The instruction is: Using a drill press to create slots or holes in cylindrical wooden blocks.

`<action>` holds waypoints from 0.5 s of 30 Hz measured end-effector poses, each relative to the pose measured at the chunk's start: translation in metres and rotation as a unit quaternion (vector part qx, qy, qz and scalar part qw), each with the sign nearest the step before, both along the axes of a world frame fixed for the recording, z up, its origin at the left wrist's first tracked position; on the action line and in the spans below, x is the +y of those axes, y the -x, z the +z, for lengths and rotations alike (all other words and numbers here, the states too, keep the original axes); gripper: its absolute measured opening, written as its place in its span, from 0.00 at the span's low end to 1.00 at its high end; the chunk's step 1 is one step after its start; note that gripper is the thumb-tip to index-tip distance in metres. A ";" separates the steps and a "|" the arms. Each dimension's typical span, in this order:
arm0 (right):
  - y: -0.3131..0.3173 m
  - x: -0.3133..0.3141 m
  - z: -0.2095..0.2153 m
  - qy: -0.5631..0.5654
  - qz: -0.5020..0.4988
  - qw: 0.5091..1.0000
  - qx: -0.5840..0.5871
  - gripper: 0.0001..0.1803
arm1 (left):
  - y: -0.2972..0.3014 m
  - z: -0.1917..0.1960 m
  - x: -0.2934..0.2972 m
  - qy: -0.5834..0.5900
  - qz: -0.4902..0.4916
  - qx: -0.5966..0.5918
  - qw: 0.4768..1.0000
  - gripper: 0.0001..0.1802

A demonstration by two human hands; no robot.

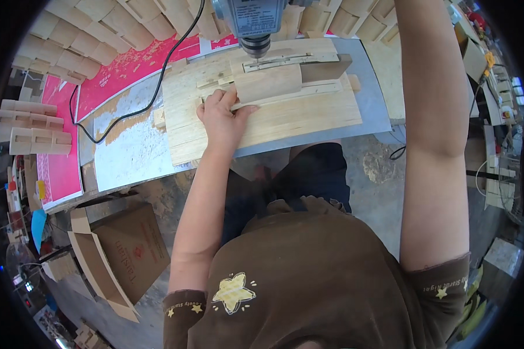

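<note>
My left hand (222, 115) grips the left end of a pale wooden block (269, 83), its fingers at the end and its thumb along the near edge. The block lies in a wooden jig (317, 87) with strips along its sides, on a flat wooden board (291, 116). Right above the block's far edge is the chuck (255, 46) of a drill press (253, 17), a thin bit pointing down from it. I cannot make out whether the bit touches the wood. My right arm (434, 116) reaches up past the top edge, so that hand is out of sight.
Stacked wooden blocks (93, 29) line the back of the table, with more at the left (41, 128). A black cable (157, 90) crosses the dusty pink and white sheets. An open cardboard box (125, 250) stands on the floor at lower left.
</note>
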State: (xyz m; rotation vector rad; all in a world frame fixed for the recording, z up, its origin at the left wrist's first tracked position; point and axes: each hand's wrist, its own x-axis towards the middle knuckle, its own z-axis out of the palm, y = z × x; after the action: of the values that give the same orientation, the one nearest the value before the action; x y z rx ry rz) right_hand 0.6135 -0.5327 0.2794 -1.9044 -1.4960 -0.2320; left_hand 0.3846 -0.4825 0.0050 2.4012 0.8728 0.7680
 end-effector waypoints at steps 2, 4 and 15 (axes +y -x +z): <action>-0.001 -0.009 0.000 0.054 0.042 0.998 -0.005 0.20 | -0.002 0.003 -0.001 -0.015 0.001 0.000 1.000 0.28; 0.029 -0.038 -0.008 -0.088 0.064 0.994 -0.015 0.20 | -0.005 0.005 -0.001 -0.024 0.001 -0.002 1.000 0.28; 0.069 -0.079 -0.159 -0.285 0.029 0.957 0.045 0.01 | -0.003 0.015 -0.004 0.017 0.004 0.007 1.000 0.15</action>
State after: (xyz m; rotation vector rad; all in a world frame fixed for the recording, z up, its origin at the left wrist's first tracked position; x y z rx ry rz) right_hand 0.5445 -0.6112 0.1201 -1.3866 -1.2486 -0.4863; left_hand 0.3880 -0.4864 0.0195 2.3779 0.8941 0.7344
